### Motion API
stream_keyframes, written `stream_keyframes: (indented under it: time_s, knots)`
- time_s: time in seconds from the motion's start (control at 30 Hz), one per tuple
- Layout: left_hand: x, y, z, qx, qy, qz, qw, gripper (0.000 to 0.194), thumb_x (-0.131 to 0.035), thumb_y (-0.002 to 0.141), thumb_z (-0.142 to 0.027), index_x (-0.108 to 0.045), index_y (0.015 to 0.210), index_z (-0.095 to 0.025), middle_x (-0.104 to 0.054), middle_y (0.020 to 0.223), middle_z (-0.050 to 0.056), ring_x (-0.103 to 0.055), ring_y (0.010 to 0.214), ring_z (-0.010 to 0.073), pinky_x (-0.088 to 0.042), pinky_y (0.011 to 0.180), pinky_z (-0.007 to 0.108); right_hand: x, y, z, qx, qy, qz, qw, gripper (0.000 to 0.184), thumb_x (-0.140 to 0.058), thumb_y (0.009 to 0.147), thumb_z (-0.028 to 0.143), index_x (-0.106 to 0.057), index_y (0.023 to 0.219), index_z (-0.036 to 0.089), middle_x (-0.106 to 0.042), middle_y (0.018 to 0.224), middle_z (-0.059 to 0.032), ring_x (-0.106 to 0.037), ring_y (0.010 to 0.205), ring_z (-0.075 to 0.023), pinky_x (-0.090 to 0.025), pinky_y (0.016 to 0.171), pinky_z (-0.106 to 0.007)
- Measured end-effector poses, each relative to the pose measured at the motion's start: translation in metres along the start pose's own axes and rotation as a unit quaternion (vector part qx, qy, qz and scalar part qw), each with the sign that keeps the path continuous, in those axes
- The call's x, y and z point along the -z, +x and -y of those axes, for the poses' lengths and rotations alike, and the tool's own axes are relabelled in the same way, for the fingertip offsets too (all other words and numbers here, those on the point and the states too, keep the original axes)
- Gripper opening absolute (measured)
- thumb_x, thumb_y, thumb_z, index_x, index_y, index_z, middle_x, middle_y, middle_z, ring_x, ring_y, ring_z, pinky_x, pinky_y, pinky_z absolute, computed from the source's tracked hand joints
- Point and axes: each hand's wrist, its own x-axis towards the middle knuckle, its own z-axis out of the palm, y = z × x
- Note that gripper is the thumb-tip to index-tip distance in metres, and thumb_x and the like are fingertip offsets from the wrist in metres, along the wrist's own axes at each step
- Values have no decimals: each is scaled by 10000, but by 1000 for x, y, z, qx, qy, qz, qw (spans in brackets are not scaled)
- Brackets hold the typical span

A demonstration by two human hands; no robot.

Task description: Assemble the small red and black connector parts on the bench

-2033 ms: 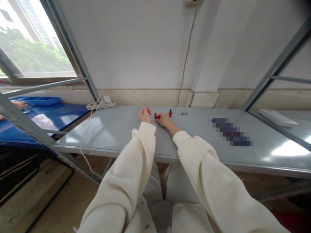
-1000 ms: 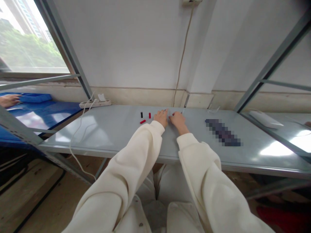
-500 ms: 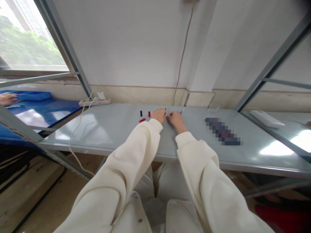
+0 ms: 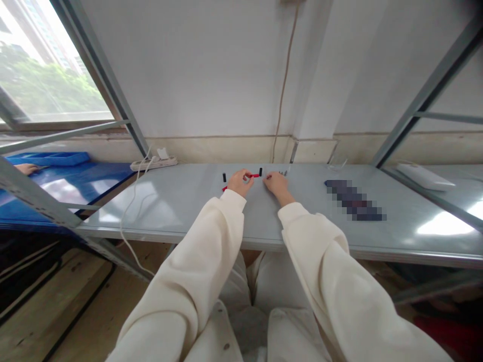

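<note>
My left hand (image 4: 239, 183) rests on the grey metal table (image 4: 181, 201), its fingertips pinching one end of a thin red rod (image 4: 254, 175). A short black cylinder (image 4: 260, 172) stands just beyond that rod, and another black cylinder (image 4: 224, 177) stands left of my hand. Partly hidden under my left hand is a small red piece (image 4: 224, 189). My right hand (image 4: 276, 184) is curled on the tabletop, close to several small grey metal parts (image 4: 285, 173). Its fingertips hide whatever may lie under them.
A pixelated blurred strip (image 4: 352, 200) lies on the table to the right. A white power strip (image 4: 154, 163) with a white cable sits at the back left. Beyond a steel upright, a co-worker's hand (image 4: 27, 169) rests on a blue surface near a blue tray (image 4: 49, 159).
My hands have spread slightly apart. The upright red piece left of them no longer stands there, and a red rod now extends from my left fingertips. A black cylinder now shows beyond it.
</note>
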Motion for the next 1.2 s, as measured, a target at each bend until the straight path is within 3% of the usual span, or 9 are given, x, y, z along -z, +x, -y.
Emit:
stream_keyframes:
  time_s: [0.37, 0.63, 0.87, 1.2]
  knots:
    - [4, 2, 1, 1, -16, -57, 998, 49, -532, 705, -196, -526, 753, -188, -613, 734, 5, -500, 581, 100, -420, 651, 253, 12, -13, 15, 221, -14, -6, 975, 147, -503, 756, 230, -614, 823, 161, -655, 808, -77, -572, 775, -173, -376, 668, -253]
    - [6, 2, 0, 18, -31, -37, 999, 133, -485, 764, -231, -563, 864, -194, -623, 817, 24, -519, 606, 91, -433, 658, 229, 14, -14, 15, 246, -32, -10, 969, 141, -492, 761, 223, -604, 826, 169, -646, 798, -64, -561, 757, -164, -353, 675, -248]
    - [0, -2, 2, -3, -42, 90, 995, 356, -482, 755, -203, -495, 1110, -174, -623, 785, 12, -536, 599, 99, -438, 675, 243, 15, -19, 19, 204, 7, 2, 979, 206, -500, 774, 304, -607, 875, 159, -639, 836, -74, -561, 773, -160, -363, 705, -244]
    - [-1, 0, 4, 20, -44, 75, 996, 160, -479, 745, -190, -527, 897, -180, -615, 749, 5, -522, 597, 92, -434, 675, 247, 10, -19, 21, 240, 19, -11, 971, 175, -504, 768, 279, -619, 831, 163, -633, 776, -50, -551, 708, -136, -356, 655, -229]
